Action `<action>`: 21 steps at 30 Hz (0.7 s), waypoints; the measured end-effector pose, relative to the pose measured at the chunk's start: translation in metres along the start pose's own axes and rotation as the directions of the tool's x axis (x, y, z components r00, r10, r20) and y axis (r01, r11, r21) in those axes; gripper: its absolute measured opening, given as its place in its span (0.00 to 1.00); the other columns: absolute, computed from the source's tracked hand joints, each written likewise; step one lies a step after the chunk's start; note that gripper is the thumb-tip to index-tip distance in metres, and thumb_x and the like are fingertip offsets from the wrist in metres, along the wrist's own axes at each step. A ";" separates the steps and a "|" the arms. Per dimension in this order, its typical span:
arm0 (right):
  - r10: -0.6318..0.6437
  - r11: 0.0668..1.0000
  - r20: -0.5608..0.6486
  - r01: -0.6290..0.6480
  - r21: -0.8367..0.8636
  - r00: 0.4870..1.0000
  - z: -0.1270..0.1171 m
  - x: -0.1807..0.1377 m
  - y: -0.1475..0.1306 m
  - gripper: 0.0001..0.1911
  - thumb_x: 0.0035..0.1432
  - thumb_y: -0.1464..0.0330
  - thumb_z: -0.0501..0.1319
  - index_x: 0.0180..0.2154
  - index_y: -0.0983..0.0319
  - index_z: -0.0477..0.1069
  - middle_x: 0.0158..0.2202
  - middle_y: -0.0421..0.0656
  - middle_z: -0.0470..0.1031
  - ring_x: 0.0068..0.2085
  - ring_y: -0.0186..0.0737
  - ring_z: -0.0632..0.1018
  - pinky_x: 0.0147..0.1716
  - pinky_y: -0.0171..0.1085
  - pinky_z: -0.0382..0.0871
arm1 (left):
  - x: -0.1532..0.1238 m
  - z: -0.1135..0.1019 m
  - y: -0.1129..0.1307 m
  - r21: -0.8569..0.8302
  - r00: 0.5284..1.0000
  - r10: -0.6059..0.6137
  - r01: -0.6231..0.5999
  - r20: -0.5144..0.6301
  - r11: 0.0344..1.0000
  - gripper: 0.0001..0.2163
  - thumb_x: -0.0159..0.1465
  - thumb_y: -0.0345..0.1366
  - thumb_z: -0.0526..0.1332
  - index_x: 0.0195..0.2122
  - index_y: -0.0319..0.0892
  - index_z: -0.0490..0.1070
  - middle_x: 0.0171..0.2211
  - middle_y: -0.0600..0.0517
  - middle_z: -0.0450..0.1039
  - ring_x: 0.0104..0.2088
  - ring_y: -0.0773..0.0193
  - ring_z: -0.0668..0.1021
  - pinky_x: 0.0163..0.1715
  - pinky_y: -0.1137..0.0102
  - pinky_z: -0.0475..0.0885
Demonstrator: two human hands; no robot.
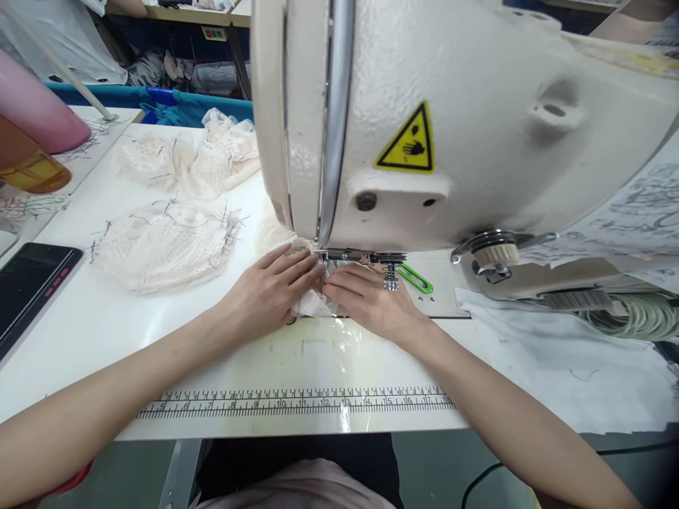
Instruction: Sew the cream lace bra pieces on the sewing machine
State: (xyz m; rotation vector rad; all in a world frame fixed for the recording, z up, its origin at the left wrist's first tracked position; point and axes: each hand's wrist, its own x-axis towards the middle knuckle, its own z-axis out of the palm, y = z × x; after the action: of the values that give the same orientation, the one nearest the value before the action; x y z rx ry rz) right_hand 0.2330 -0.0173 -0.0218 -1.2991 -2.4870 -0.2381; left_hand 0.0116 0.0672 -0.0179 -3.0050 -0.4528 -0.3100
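A cream sewing machine fills the upper middle, its presser foot just above my fingertips. My left hand lies flat with fingers stretched out, pressing a small piece of cream lace fabric onto the machine bed. My right hand rests beside it, fingers together and pinched on the same fabric right at the foot. The two hands nearly touch at the fingertips. Most of the fabric piece is hidden under my hands.
Cream lace pieces with loose dark threads lie left, more behind them. A black phone sits at the left edge. A printed ruler runs along the table front. White cloth lies right, a green-handled tool by the foot.
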 end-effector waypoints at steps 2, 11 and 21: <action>-0.012 0.999 -0.048 0.010 -0.049 0.999 -0.002 0.000 0.000 0.16 0.63 0.83 0.51 0.43 0.61 0.71 0.43 0.39 0.78 0.45 0.32 0.75 0.34 0.35 0.63 | 0.000 0.001 0.000 -0.003 1.000 -0.002 0.002 -0.005 1.000 0.26 0.62 0.30 0.56 0.63 0.33 0.64 0.61 0.41 0.68 0.62 0.49 0.69 0.64 0.53 0.62; 0.020 0.995 -0.112 -0.030 -0.095 0.994 -0.001 -0.002 0.005 0.13 0.62 0.79 0.55 0.42 0.59 0.74 0.43 0.38 0.80 0.41 0.36 0.78 0.29 0.38 0.62 | 0.002 0.001 0.004 0.051 1.000 -0.024 0.024 0.003 0.998 0.24 0.65 0.32 0.56 0.62 0.36 0.65 0.60 0.41 0.68 0.62 0.47 0.69 0.64 0.51 0.61; 0.045 0.995 -0.062 -0.050 -0.089 0.997 0.000 0.000 0.003 0.12 0.63 0.78 0.56 0.44 0.60 0.75 0.45 0.41 0.79 0.44 0.39 0.78 0.36 0.39 0.68 | 0.000 0.001 0.002 -0.022 0.999 0.016 -0.017 -0.044 1.000 0.22 0.66 0.27 0.52 0.62 0.40 0.66 0.61 0.46 0.68 0.62 0.54 0.70 0.65 0.54 0.61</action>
State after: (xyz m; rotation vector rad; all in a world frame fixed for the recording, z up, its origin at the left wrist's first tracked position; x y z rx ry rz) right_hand 0.2358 -0.0158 -0.0218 -1.3643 -2.4179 -0.3771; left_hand 0.0124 0.0650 -0.0194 -3.0154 -0.4227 -0.3819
